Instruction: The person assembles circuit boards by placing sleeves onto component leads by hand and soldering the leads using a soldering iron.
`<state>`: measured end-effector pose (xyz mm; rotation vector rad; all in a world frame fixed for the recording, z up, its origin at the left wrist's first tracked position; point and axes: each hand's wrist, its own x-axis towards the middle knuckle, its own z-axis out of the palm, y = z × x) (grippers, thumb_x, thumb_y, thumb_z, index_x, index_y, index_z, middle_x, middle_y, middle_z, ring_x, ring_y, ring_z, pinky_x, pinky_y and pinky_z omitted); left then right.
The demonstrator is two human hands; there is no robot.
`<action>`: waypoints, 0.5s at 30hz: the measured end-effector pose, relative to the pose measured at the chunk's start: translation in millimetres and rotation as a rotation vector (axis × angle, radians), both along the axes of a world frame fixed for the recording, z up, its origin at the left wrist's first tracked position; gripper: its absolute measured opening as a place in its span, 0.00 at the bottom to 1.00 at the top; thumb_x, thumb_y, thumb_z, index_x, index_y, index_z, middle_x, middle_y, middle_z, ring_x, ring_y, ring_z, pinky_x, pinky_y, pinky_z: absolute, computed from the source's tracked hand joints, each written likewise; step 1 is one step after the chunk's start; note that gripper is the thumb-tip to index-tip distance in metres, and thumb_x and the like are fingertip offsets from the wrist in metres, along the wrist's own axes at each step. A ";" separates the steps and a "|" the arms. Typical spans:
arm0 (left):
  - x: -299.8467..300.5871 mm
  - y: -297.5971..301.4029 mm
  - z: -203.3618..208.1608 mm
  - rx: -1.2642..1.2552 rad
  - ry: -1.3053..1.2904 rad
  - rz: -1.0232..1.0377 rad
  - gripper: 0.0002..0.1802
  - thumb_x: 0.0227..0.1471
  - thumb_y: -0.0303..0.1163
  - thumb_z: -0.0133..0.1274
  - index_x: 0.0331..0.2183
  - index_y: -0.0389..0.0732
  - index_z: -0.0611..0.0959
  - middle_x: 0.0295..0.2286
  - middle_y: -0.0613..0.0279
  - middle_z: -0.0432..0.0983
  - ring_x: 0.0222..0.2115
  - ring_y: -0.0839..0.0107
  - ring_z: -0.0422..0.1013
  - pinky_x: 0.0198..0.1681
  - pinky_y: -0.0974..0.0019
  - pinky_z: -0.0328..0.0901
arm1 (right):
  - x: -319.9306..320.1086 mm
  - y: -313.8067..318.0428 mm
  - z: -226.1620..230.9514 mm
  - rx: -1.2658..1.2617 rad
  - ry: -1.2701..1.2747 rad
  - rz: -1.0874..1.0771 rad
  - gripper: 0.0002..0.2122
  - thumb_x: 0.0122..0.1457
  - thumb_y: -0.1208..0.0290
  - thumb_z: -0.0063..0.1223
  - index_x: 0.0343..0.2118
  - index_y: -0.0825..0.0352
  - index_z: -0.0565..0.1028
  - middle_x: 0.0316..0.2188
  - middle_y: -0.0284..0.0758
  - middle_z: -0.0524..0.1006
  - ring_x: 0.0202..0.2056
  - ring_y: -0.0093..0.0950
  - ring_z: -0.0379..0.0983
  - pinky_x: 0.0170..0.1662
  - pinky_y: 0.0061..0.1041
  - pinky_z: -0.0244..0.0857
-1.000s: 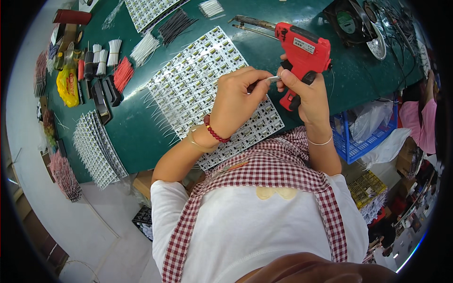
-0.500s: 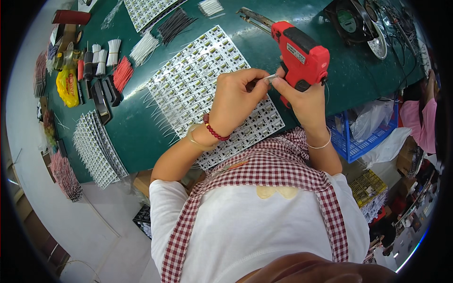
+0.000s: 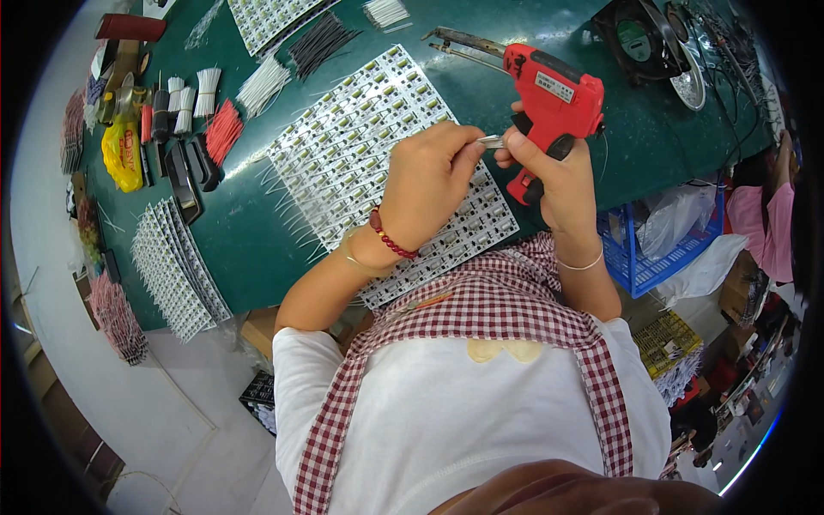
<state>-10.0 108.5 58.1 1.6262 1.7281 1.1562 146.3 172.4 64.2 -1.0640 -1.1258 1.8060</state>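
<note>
- While the right hand (image 3: 549, 176) wraps the handle of the red soldering gun (image 3: 554, 99), the left hand (image 3: 425, 184) pinches a small silvery piece (image 3: 491, 142) between thumb and fingertips, just in front of the right hand's knuckles; what the piece is, I cannot tell.
- Both hands meet above the near right part of the desk (image 3: 249, 240), over the large panel of small circuit boards (image 3: 369, 163) lying flat on the green top.
- The gun's long axis runs from its grip, in the right fist, up and leftward to the metal tip (image 3: 455, 39), which points toward the far edge of the desk, away from the person.
- The silvery piece lies just left of the gun's grip, touching or almost touching the right fingers; the left hand is the one carrying it, the right hand is fully taken up by the gun.
- The gun looks like red plastic with a black trigger part and a pale label on its side; its barrel is dull, brownish metal.
- The panel is pale, set with rows of tiny yellowish parts, with thin wire leads sticking out along its left edge.
- Toward the left edge of the desk lie a fanned stack of similar panels (image 3: 176, 270), and farther off bundles of white wires (image 3: 262, 86), red wires (image 3: 223, 129) and black wires (image 3: 322, 43).
- A black fan (image 3: 639, 39) stands at the far right corner.
</note>
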 end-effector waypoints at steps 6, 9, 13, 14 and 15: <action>-3.4 2.3 2.9 -0.069 -0.118 -0.018 0.05 0.51 0.20 0.54 0.31 0.31 0.82 0.23 0.59 0.77 0.20 0.74 0.76 0.24 0.72 0.68 | -1.7 5.8 -0.2 -0.036 0.062 0.010 0.17 0.53 0.78 0.60 0.45 0.74 0.70 0.30 0.34 0.76 0.28 0.22 0.75 0.33 0.22 0.71; 0.0 1.0 4.8 -0.075 -0.179 0.006 0.04 0.50 0.21 0.55 0.31 0.32 0.82 0.23 0.56 0.76 0.21 0.67 0.75 0.25 0.68 0.67 | -3.3 4.2 1.9 -0.064 0.078 0.026 0.16 0.54 0.79 0.60 0.44 0.74 0.70 0.31 0.34 0.75 0.28 0.22 0.75 0.33 0.21 0.71; -9.0 1.5 0.4 -0.041 -0.102 0.014 0.05 0.49 0.22 0.54 0.31 0.35 0.82 0.23 0.55 0.76 0.23 0.63 0.75 0.26 0.65 0.68 | -2.4 6.1 0.1 -0.014 0.074 0.044 0.16 0.55 0.78 0.58 0.45 0.75 0.69 0.29 0.35 0.75 0.28 0.23 0.74 0.33 0.22 0.70; -14.9 3.2 -2.3 0.009 0.003 0.004 0.05 0.50 0.21 0.54 0.32 0.35 0.82 0.23 0.57 0.76 0.22 0.68 0.75 0.26 0.68 0.68 | -1.5 7.7 -0.7 0.020 0.097 0.064 0.15 0.56 0.78 0.57 0.46 0.75 0.69 0.28 0.36 0.76 0.29 0.23 0.74 0.34 0.23 0.70; -24.6 6.2 -5.3 0.017 0.054 0.037 0.04 0.50 0.22 0.54 0.31 0.36 0.82 0.23 0.56 0.75 0.23 0.64 0.75 0.28 0.66 0.68 | -0.6 9.0 0.9 0.034 0.058 0.060 0.16 0.58 0.75 0.55 0.47 0.75 0.68 0.27 0.36 0.76 0.29 0.24 0.74 0.34 0.23 0.69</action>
